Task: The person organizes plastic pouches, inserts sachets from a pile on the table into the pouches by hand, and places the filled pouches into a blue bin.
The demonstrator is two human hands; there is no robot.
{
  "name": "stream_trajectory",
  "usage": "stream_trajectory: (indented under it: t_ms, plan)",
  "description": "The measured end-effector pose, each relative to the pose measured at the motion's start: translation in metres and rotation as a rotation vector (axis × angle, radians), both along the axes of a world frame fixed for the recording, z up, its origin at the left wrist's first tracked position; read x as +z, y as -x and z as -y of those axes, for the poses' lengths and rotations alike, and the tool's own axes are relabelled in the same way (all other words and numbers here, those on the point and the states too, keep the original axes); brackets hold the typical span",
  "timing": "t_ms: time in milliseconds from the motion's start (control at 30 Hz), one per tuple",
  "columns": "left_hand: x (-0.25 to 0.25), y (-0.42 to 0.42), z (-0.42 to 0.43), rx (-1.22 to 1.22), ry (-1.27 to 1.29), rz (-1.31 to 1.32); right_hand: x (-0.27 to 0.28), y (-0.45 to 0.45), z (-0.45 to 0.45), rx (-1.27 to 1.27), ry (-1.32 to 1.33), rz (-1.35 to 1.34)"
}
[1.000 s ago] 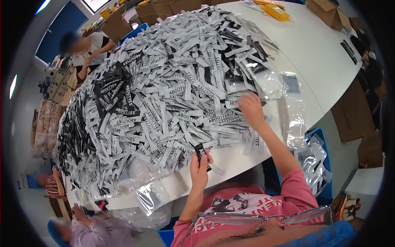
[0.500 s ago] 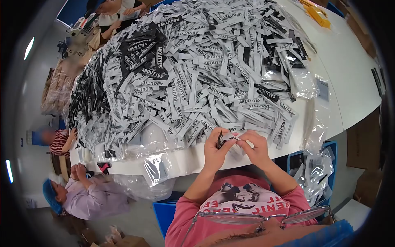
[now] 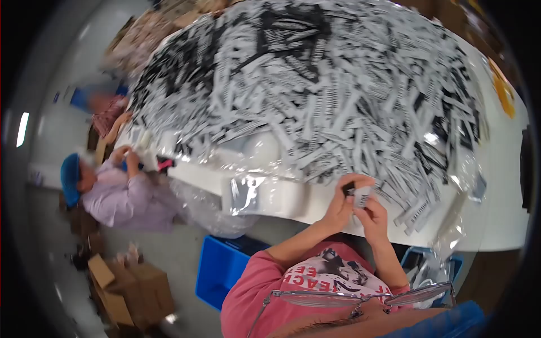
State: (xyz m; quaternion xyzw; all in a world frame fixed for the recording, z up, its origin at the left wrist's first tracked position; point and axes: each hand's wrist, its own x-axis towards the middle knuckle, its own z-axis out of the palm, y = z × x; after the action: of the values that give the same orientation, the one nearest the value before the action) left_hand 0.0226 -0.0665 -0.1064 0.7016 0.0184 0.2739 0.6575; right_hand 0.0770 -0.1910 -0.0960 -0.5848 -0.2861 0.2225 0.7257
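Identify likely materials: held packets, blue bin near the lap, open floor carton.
Held packets: thin film or coated paper, finish unclear; flat and printed, but blur hides which.
Blue bin: likely rigid molded plastic, smooth; uniform color, straight walls.
Open floor carton: probably corrugated cardboard, matte; plain brown panels, folded-out flaps.

Near-rim strip: white surface of the worktop (image 3: 318, 204) shows between the packet pile (image 3: 332, 118) and the rim, left of the hands; narrow.
Right side: wider white area, lower right of the pile, passable.
Centre and top: packet pile, blocks low passes.
Left of strip: clear bags (image 3: 262, 194), lying at the rim.
Right of hands: clear film (image 3: 453, 228), running down past the rim.
Far left: person (image 3: 132, 194), forearms at the rim.
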Motion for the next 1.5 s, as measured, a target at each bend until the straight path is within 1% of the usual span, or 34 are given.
stream_trajectory:
  t_ms: [33, 100, 167, 233, 267, 300, 367, 400, 467, 500, 600, 700, 733, 800, 833, 867, 900, 933, 967, 1033, 1067, 1167, 1267, 1333, 1367, 1433, 1500]
  plan:
    - [-0.001, 0.003, -0.001, 0.012, -0.001, -0.008, 0.002, 0.004, -0.001, 0.048, 0.041, -0.087]
    - [-0.004, 0.022, 0.0, -0.009, 0.271, -0.1, -0.009, 0.004, -0.004, 0.107, 0.019, -0.148]
    - [0.006, 0.038, -0.027, 0.239, -0.048, -0.173, -0.012, 0.009, -0.009, 0.136, 0.034, -0.201]
    - [-0.001, 0.067, -0.06, 0.573, -0.479, -0.281, -0.005, 0.012, -0.015, 0.126, 0.074, -0.239]
    - [0.006, 0.086, -0.074, 0.676, -0.555, -0.433, -0.002, 0.014, -0.019, 0.141, 0.057, -0.197]
    - [0.011, 0.104, -0.086, 0.772, -0.628, -0.587, -0.001, 0.016, -0.025, 0.117, 0.078, -0.224]
    - [0.003, 0.132, -0.099, 0.758, -0.711, -0.781, 0.002, 0.019, -0.034, 0.062, 0.126, -0.282]
    - [-0.002, 0.14, -0.101, 0.748, -0.751, -0.876, 0.0, 0.018, -0.036, 0.156, 0.165, -0.289]
    - [-0.008, 0.146, -0.101, 0.698, -0.543, -0.907, -0.007, 0.012, -0.039, 0.346, 0.248, -0.296]
    - [-0.011, 0.147, -0.1, 0.672, -0.437, -0.918, -0.007, 0.014, -0.043, 0.368, 0.197, -0.292]
    - [-0.017, 0.157, -0.108, 0.683, -0.312, -0.81, -0.003, 0.03, -0.06, 0.437, 0.071, -0.314]
    - [-0.013, 0.163, -0.111, 0.681, -0.504, -0.858, -0.002, 0.04, -0.075, 0.455, 0.083, -0.377]
    - [-0.009, 0.162, -0.109, 0.67, -0.359, -0.816, -0.005, 0.041, -0.081, 0.46, 0.094, -0.361]
    - [0.015, 0.154, -0.093, 0.626, -0.068, -0.731, -0.002, 0.043, -0.091, 0.514, 0.188, -0.4]
    - [0.02, 0.15, -0.086, 0.619, -0.069, -0.689, 0.002, 0.045, -0.095, 0.539, 0.238, -0.421]
    - [0.023, 0.143, -0.078, 0.609, -0.072, -0.645, 0.01, 0.05, -0.1, 0.469, 0.326, -0.373]
    - [0.027, 0.135, -0.072, 0.597, -0.076, -0.596, 0.009, 0.052, -0.103, 0.385, 0.297, -0.215]
    - [0.032, 0.127, -0.065, 0.627, -0.214, -0.591, 0.003, 0.053, -0.107, 0.297, 0.267, -0.056]
    - [0.031, 0.121, -0.061, 0.626, -0.241, -0.552, 0.001, 0.05, -0.109, 0.206, 0.239, 0.103]
    - [0.029, 0.111, -0.053, 0.621, -0.288, -0.478, 0.008, 0.036, -0.101, 0.225, 0.355, 0.117]
    - [0.03, 0.106, -0.051, 0.613, -0.267, -0.457, 0.012, 0.03, -0.096, 0.235, 0.416, 0.119]
    - [0.029, 0.092, -0.042, 0.576, -0.202, -0.391, 0.021, 0.024, -0.086, 0.211, 0.429, -0.073]
    - [0.023, 0.084, -0.037, 0.531, -0.156, -0.326, 0.022, 0.015, -0.077, 0.164, 0.425, -0.061]
    - [0.021, 0.082, -0.039, 0.523, -0.146, -0.313, 0.022, 0.014, -0.072, 0.095, 0.412, 0.148]
    - [0.023, 0.077, -0.038, 0.529, -0.219, -0.277, 0.022, 0.013, -0.07, 0.061, 0.407, 0.254]
    - [0.029, 0.068, -0.033, 0.541, -0.358, -0.21, 0.019, 0.013, -0.067, 0.043, 0.408, 0.359]
    - [0.033, 0.063, -0.034, 0.524, -0.484, -0.232, 0.014, 0.013, -0.065, -0.014, 0.389, 0.432]
